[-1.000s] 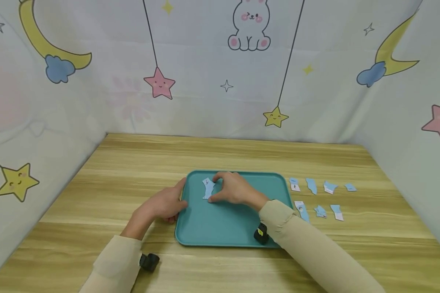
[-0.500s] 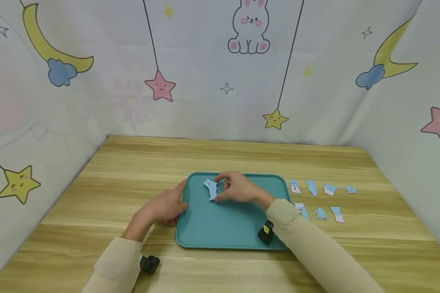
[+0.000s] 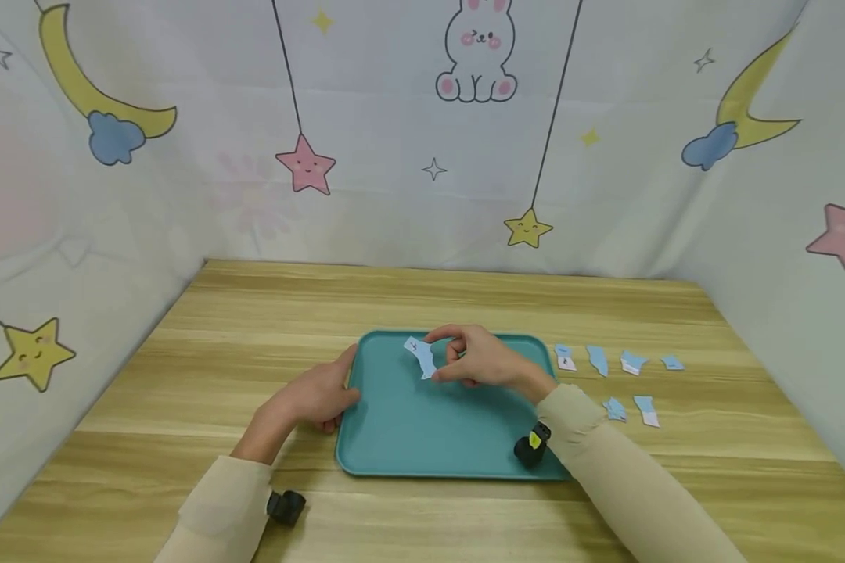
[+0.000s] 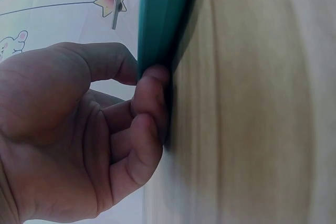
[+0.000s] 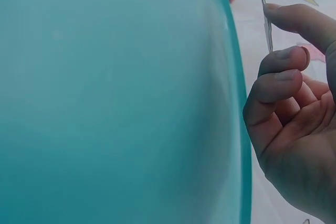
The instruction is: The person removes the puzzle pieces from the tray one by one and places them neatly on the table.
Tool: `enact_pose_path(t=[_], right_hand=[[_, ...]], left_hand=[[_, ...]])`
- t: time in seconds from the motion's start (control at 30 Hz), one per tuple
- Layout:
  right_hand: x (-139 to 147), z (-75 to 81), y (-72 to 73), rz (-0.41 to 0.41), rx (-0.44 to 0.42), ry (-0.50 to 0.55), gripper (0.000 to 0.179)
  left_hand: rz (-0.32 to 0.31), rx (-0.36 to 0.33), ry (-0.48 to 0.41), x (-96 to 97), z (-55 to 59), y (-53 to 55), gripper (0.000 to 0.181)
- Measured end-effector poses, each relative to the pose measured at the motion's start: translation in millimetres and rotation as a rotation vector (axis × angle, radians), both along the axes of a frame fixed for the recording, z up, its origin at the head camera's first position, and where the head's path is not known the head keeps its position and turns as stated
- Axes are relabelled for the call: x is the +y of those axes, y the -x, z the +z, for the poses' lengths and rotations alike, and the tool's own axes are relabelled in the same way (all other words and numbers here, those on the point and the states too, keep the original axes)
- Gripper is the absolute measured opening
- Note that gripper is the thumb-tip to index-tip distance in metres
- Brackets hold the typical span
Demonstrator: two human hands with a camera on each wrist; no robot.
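At the left edge of a teal tray (image 3: 436, 430) is my left hand (image 3: 317, 395). In the left wrist view, its thumb lies at the tray rim (image 4: 160, 19) while the other fingers curl beneath. My right hand (image 3: 480, 356) pinches a light-blue puzzle piece (image 3: 421, 358) with a small dark mark at its upper end. Held between thumb and fingertips, the piece tilts above the tray's upper half. The right wrist view shows this piece (image 5: 268, 32) nearly edge-on, raised against the backdrop.
Right of the tray, several blue-and-white puzzle pieces lie in two rows, among them a long one (image 3: 597, 360) and a jagged one (image 3: 615, 409). My right forearm (image 3: 627, 469) crosses the tray's right corner. A printed cloth backdrop (image 3: 380, 211) stands behind the wooden table (image 3: 282, 293).
My right hand has moved right, carrying the puzzle piece up off the tray and tilting it. The forearm now covers one loose piece. My left hand stays at the tray edge.
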State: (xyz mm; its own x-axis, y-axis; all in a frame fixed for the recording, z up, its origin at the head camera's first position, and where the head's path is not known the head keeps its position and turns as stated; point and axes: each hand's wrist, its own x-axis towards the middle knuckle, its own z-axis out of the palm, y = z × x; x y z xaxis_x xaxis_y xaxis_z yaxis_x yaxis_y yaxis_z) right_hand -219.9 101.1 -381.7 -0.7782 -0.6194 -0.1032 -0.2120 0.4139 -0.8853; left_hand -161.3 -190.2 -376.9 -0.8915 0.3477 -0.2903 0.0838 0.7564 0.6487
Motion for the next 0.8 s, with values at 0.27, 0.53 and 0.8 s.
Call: enact_pose_path(t=[0.27, 0.53, 0.8], right_hand=[[13, 3.4, -2.5, -0.008, -0.011, 0.010, 0.062], [26, 12.5, -8.6, -0.021, -0.028, 0.027, 0.064], [40, 20.7, -14.8, -0.031, -0.021, 0.031, 0.064]], left_hand=[[0.003, -0.003, 0.003, 0.0, 0.6, -0.9, 0.083], [0.003, -0.014, 0.002, 1.6, 0.9, -0.1, 0.083], [-0.001, -0.009, 0.006, 1.7, 3.0, -2.7, 0.083]])
